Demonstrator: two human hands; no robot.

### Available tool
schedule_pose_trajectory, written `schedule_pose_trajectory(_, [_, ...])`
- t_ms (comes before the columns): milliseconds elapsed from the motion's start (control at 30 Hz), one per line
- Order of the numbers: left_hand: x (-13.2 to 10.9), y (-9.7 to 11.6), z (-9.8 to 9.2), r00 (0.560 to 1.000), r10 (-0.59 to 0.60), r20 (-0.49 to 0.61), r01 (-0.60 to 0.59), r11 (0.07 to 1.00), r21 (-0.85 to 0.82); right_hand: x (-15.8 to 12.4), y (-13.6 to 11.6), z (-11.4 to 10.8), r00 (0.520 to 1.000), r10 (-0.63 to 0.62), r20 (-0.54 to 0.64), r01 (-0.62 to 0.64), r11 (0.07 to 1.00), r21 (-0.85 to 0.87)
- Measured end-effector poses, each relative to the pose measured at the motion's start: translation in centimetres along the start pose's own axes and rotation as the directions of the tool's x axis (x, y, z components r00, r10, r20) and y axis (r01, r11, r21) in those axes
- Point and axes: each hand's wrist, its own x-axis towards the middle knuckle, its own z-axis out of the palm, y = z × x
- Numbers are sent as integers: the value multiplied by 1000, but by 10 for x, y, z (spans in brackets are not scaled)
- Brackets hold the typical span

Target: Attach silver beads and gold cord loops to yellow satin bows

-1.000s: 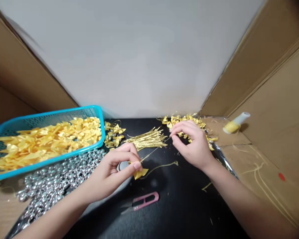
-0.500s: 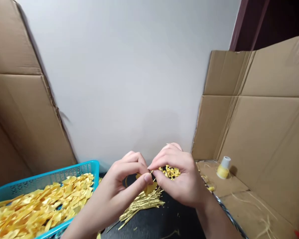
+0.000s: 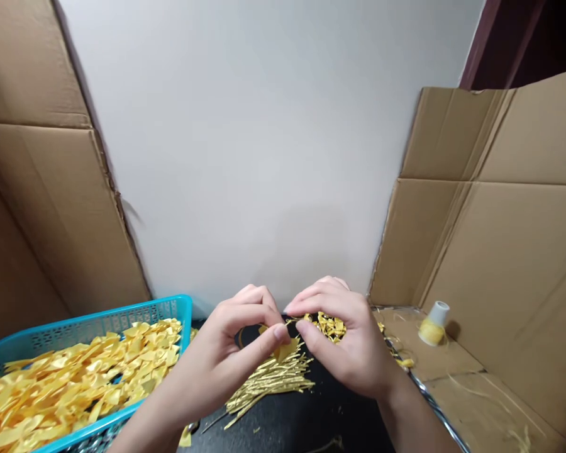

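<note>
My left hand and my right hand meet fingertip to fingertip over the black mat. Between them they pinch a small yellow ribbon piece and a thin gold wire. Both hands are closed in a pinch. Just under the hands lies a bundle of gold wire ties. A heap of finished yellow bows sits behind my right hand.
A blue mesh basket full of yellow ribbon pieces stands at the left. A spool of yellow thread rests on cardboard at the right. Cardboard walls flank both sides; a white wall is behind.
My hands came together from a spread position, and the camera tilted upward, so the pink snips and silver beads dropped out of view. Since half a second ago little has shifted.
</note>
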Motion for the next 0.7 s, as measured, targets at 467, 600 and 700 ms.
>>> schedule_pose_trajectory(467, [-1,5,5,1000,-7,7,7,1000,-7,-6,-1,3,992,-124,-36,111,962,-248])
schedule_pose_trajectory(600, [-4,1,2,999,-39,22,40,999,-19,-3,10,-3,987,-129,-92,85,922,-378])
schedule_pose_trajectory(700, [-4,0,-1,999,-45,28,46,999,-16,0,22,-11,980,-116,-160,36,900,-434])
